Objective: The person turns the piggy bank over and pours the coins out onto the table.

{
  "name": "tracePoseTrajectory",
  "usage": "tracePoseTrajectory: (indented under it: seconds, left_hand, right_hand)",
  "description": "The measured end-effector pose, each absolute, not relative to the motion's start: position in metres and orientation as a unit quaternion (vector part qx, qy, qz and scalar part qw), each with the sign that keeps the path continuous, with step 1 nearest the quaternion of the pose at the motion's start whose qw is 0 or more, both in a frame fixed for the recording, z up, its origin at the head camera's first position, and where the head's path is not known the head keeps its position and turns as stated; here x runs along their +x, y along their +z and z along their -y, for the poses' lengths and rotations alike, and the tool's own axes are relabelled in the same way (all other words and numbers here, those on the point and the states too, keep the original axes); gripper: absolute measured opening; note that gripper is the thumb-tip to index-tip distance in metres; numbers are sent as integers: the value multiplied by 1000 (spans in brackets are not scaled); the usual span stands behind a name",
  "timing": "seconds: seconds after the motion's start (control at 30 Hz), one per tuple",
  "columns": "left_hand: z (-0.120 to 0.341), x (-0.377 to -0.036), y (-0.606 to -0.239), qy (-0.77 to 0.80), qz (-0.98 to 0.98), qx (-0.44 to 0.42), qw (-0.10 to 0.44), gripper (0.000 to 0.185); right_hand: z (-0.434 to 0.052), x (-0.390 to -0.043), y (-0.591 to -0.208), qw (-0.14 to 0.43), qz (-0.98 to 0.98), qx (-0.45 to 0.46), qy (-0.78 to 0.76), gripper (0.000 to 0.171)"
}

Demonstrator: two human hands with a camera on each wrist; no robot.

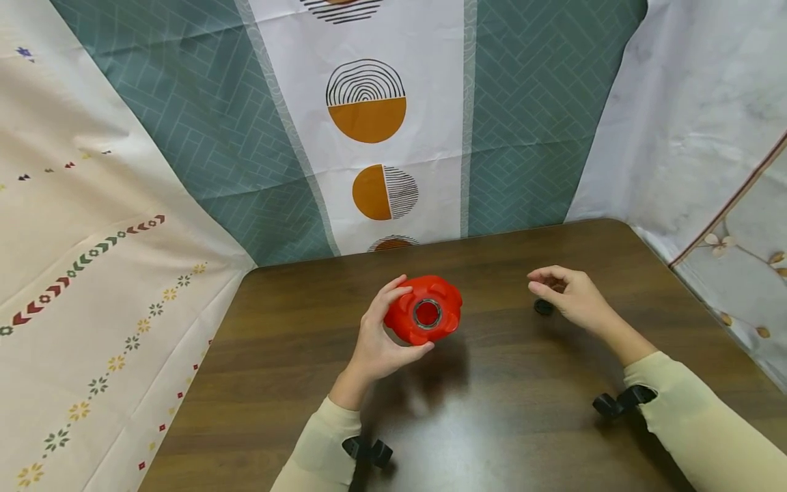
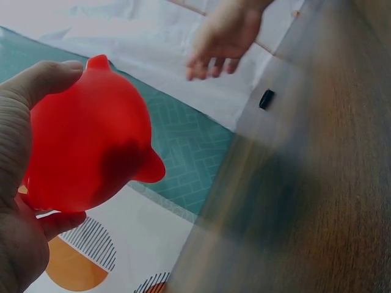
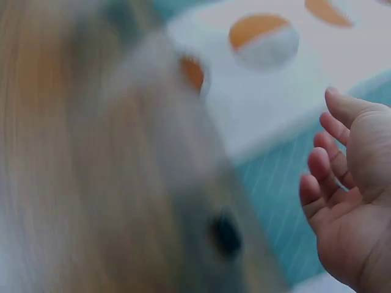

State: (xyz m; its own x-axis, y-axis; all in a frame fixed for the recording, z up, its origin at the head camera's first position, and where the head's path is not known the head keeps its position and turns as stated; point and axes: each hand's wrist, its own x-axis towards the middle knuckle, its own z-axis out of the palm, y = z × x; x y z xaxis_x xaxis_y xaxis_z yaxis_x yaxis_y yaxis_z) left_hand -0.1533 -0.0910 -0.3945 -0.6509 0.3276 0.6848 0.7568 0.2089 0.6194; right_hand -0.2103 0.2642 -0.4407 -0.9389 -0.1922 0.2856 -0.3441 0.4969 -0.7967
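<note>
My left hand (image 1: 380,345) grips a red, rounded object (image 1: 447,304) with knobby bumps around its side, held above the table. A dark-rimmed round opening on it faces the head camera. In the left wrist view, the thumb and fingers clasp the smooth far side of the red object (image 2: 91,140). My right hand (image 1: 574,297) hovers to the right with loosely bent fingers and nothing in them. A small round black cap (image 1: 544,307) lies on the table just below its fingertips; in the right wrist view the cap (image 3: 226,235) is blurred.
The brown wooden table (image 1: 295,383) meets a hanging green and white patterned cloth (image 1: 424,191) along its back edge. Cream embroidered cloth (image 1: 117,273) borders the left side, and pale flowered cloth (image 1: 695,137) the right. Black straps (image 1: 624,402) sit at both wrists.
</note>
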Motion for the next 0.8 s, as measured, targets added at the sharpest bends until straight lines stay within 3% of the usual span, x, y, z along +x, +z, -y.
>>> tracePoseTrajectory:
  seconds: [0.17, 0.37, 0.63, 0.8]
  left_hand:
    - [91, -153, -395, -510, 752, -361, 208, 74]
    - [94, -162, -409, -507, 753, -360, 216, 78]
    - [101, -174, -425, -500, 752, -358, 239, 81]
    - [102, -176, -425, -499, 753, -347, 251, 82]
  right_hand:
    - [-216, -197, -424, 39, 813, 212, 541, 34]
    - [-169, -190, -421, -16, 763, 270, 588, 53]
    - [-130, -186, -420, -92, 721, 262, 634, 73]
    - [-117, -188, -423, -93, 696, 263, 662, 83]
